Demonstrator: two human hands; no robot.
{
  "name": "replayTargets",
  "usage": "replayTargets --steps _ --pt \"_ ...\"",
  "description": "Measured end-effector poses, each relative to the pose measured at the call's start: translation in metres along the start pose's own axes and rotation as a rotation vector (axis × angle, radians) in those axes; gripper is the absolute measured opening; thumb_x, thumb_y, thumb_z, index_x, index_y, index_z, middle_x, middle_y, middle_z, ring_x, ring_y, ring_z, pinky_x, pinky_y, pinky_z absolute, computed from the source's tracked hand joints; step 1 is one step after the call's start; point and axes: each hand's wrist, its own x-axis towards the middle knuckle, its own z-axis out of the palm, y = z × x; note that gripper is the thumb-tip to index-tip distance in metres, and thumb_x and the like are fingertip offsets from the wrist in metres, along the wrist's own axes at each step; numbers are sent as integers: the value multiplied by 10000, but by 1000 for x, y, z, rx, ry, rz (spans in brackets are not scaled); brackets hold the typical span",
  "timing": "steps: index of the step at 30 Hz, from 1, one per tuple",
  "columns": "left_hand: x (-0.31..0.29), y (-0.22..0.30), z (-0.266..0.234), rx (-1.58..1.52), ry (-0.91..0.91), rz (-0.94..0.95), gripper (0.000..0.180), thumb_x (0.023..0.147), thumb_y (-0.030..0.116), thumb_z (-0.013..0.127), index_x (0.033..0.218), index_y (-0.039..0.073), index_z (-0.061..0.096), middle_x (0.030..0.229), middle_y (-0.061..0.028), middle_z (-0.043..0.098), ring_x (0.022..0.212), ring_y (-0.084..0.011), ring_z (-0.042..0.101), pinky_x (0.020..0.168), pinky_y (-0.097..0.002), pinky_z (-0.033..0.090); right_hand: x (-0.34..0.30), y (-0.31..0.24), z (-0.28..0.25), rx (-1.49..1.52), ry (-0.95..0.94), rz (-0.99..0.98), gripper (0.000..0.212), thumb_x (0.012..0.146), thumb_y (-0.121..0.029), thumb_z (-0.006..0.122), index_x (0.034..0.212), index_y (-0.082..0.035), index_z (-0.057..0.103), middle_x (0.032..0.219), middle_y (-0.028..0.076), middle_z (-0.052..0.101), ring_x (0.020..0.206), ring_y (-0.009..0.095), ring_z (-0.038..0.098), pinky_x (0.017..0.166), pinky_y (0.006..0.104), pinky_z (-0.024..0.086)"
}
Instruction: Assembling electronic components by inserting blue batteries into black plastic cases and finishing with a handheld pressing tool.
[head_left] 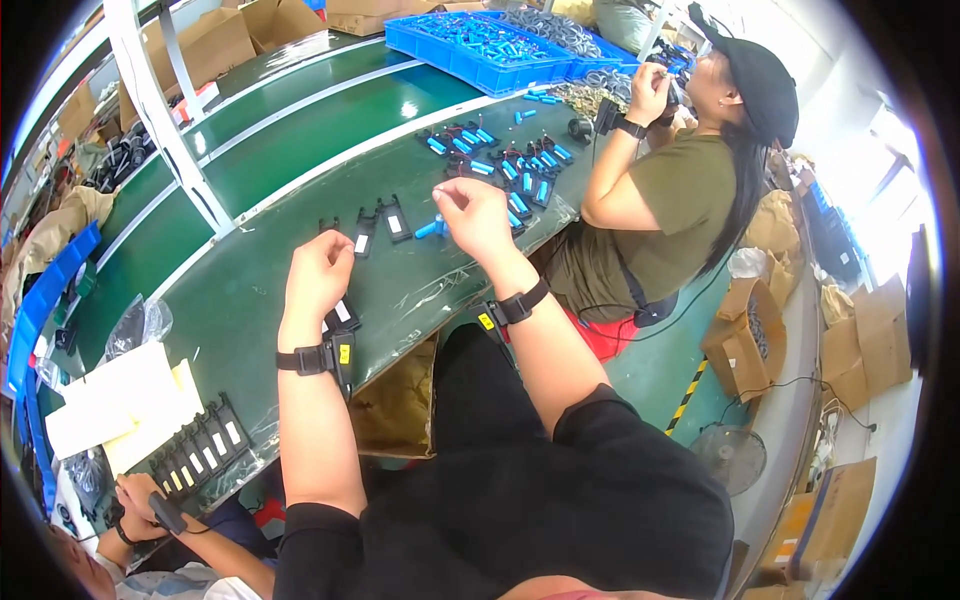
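Over the green bench, my left hand (320,268) is closed, fingers curled toward the thumb; anything inside is hidden. Near its fingertips lie black cases with white labels, such as this black case (364,240), and another labelled case (345,313) lies partly behind my wrist. My right hand (477,218) is raised in a pinch, and whatever its fingertips hold is too small to make out. Just left of it are blue cylindrical cells (430,229). A second black case (394,219) lies between my hands. Beyond my right hand, several black holders (528,165) carry blue cells and thin red wires.
A blue crate (480,55) of blue cells stands at the far side. One co-worker (690,170) sits at the right; another's hands (140,505) are at lower left, beside a row of labelled black cases (205,450) and paper sheets (115,400). A carton (395,405) sits below the bench edge.
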Motion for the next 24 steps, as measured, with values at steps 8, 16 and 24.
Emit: replayTargets --steps 8,16,24 --pt "-3 6 9 -214 18 149 194 960 37 763 1152 36 788 853 11 717 766 -83 624 715 -280 530 -10 -39 7 224 -82 -163 85 966 8 775 1048 -11 788 973 90 766 852 182 734 737 312 575" --pt "-6 9 9 -456 -370 45 250 1004 102 804 1240 23 781 991 5 766 857 -91 673 785 -264 563 -30 -70 33 524 -222 -22 62 1007 2 740 1062 1 769 934 71 734 859 143 718 757 305 563" --pt "-6 7 28 -727 -408 130 340 1048 78 751 1374 -13 717 1162 -68 789 1076 -137 727 964 -335 595 -25 -68 44 638 30 -46 89 1023 60 717 1062 -14 749 978 31 730 860 84 667 736 240 547"
